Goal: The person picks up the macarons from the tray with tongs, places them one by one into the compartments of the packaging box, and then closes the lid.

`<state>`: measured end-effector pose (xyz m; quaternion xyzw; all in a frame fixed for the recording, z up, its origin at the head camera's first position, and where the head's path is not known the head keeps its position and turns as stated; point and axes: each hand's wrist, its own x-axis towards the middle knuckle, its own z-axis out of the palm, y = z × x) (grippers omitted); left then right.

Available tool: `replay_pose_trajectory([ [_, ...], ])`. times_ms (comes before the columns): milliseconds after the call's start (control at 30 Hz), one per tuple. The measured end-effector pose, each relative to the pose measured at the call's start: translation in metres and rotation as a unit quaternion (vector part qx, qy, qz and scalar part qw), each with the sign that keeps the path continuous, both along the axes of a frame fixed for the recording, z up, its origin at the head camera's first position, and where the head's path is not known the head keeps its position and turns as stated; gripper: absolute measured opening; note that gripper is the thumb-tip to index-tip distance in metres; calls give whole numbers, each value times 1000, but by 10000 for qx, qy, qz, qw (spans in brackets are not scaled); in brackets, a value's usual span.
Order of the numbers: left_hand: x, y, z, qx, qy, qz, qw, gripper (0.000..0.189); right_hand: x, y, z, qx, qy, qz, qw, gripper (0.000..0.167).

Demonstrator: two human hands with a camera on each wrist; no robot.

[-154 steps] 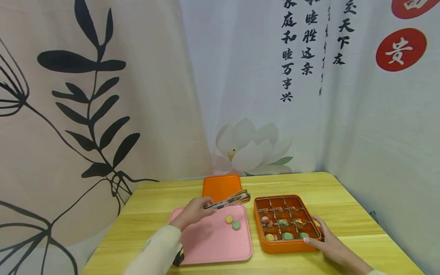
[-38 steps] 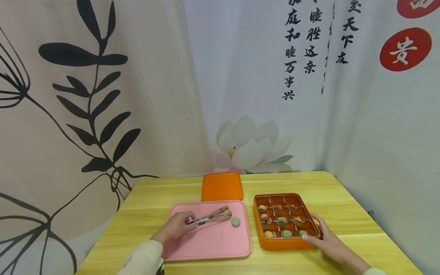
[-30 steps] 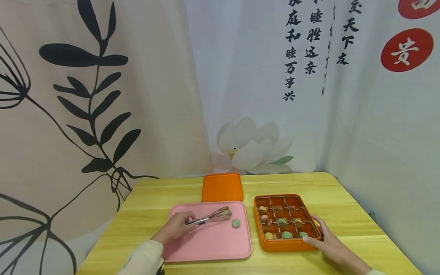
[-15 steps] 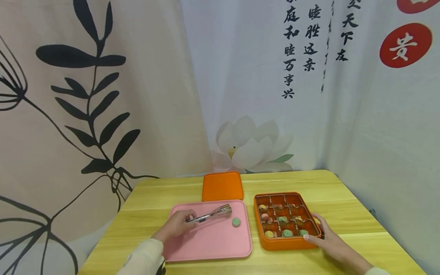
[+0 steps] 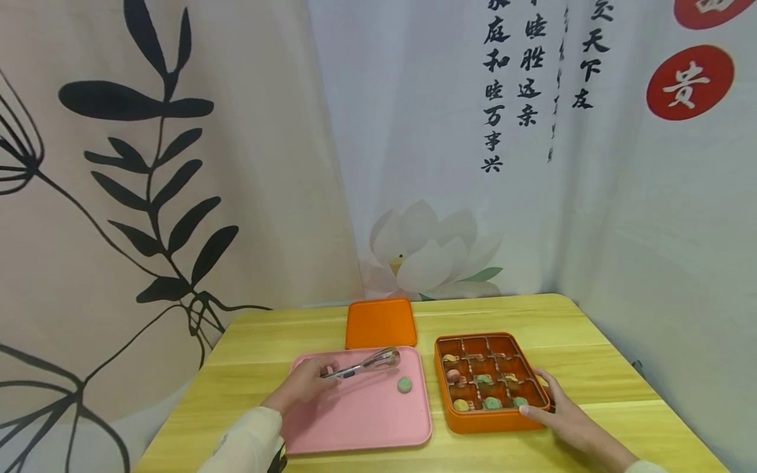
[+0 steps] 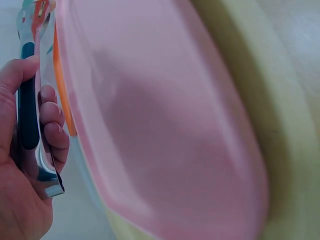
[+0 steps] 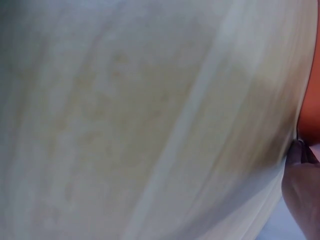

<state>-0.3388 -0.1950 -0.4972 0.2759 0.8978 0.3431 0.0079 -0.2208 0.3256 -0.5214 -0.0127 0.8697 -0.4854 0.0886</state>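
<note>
My left hand (image 5: 307, 382) holds metal food tongs (image 5: 369, 362) over the pink tray (image 5: 367, 424), their tips pointing right. In the left wrist view, thumb and fingers wrap the tongs' dark handle grip (image 6: 29, 115). One green macaron (image 5: 405, 385) lies on the tray, just right of and below the tips. My right hand (image 5: 558, 412) grips the near right corner of the orange box (image 5: 497, 422), thumb at its front rim. Macarons sit in several of the box's clear-walled compartments, among them a yellow one (image 5: 451, 359) at the back left and a pink one (image 5: 453, 376).
Behind the tray lies a flat orange lid (image 5: 381, 323). Everything rests on a wood-grain table (image 5: 597, 368). A printed curtain (image 5: 284, 164) hangs behind the table and along its right side.
Since the oldest frame, the yellow macaron has left the tray and a yellow one has appeared in the box's back left compartment. The left hand is lower and further left; lately the tongs have tilted slightly.
</note>
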Motion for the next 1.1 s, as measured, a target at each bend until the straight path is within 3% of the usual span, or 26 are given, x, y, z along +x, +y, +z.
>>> replay_pose_trajectory([
  [600, -9, 29, 20, 115, -703, 63, 9974, 14, -1, 0, 2, 107, -89, -49, 9999, 87],
  [1100, -20, 96, 43, 445, -835, -288, 9951, 15, -2, -1, 1, 23, -155, -99, 9998, 86],
])
